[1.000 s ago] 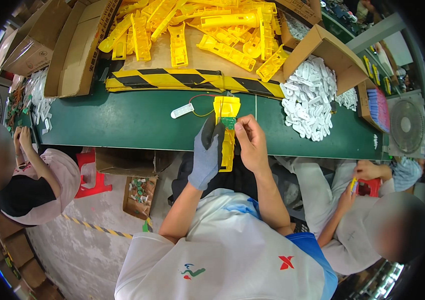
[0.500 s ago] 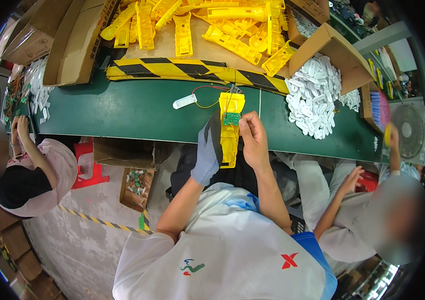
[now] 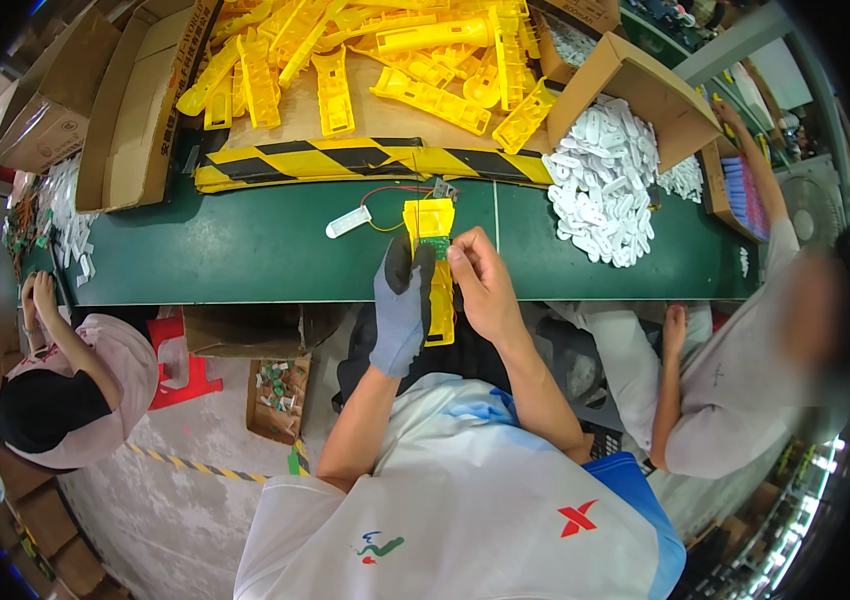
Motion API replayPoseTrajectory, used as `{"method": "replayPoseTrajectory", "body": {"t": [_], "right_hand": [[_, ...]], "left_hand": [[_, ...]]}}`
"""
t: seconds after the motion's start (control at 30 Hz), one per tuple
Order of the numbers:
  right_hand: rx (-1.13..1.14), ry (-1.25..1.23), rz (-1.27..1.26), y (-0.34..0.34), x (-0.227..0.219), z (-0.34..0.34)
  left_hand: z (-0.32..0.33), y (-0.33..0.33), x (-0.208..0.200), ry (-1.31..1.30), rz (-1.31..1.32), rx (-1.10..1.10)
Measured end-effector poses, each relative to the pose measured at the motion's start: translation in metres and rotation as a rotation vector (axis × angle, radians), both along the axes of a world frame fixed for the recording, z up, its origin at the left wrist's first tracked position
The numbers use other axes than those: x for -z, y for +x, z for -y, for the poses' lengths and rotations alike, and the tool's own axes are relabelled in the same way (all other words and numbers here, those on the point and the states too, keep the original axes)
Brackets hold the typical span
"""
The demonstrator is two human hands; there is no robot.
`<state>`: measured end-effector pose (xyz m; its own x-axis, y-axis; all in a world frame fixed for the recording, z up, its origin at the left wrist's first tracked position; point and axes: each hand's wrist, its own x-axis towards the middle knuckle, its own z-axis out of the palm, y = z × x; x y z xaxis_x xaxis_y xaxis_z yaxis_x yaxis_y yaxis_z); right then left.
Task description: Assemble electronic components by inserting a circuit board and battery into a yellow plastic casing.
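Observation:
My left hand (image 3: 401, 312), in a grey-blue glove with dark fingers, grips a long yellow plastic housing (image 3: 429, 216) at the table's front edge. Its thumb lies over the housing's middle, beside a small green circuit board (image 3: 438, 243) that it partly covers. My right hand (image 3: 486, 288) is bare; its thumb and forefinger are pinched together at the board's right edge. Whether something small is between those fingertips, I cannot make out. Red and yellow wires run from the housing's far end to a white oblong piece (image 3: 348, 222) lying on the green table. A small grey metal part (image 3: 443, 190) sits at that end.
Many yellow housings (image 3: 333, 95) are heaped behind a black-and-yellow striped edge (image 3: 305, 163). White oblong parts (image 3: 600, 190) spill from a carton (image 3: 635, 85) at right. Co-workers sit on both sides. A carton of small boards (image 3: 278, 400) stands on the floor at left.
My left thumb has come over the housing onto the board. My right hand stays at the board's edge. The person at right has stretched an arm toward the back of the table.

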<state>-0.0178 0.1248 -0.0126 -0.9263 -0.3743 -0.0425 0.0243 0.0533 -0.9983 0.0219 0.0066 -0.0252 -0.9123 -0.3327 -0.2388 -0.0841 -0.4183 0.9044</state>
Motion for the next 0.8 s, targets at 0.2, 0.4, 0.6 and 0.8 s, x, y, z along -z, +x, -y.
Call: {"method": "replayPoseTrajectory", "body": {"t": [0.2,0.4,0.6,0.8], "right_hand": [[-0.017,0.019,0.001,-0.004,-0.003,-0.007],[-0.008,0.216,-0.077,-0.009,-0.024,-0.022],[0.592,0.8,-0.605,-0.048,-0.04,-0.112],[0.382,1.051,-0.65,-0.082,-0.033,-0.16]], "left_hand": [[-0.012,-0.003,0.015,-0.095,-0.089,-0.022],[-0.007,0.002,-0.011,0.143,0.074,0.082],[-0.01,-0.006,-0.021,0.168,0.028,0.179],[-0.008,-0.015,-0.014,0.234,0.048,0.208]]}}
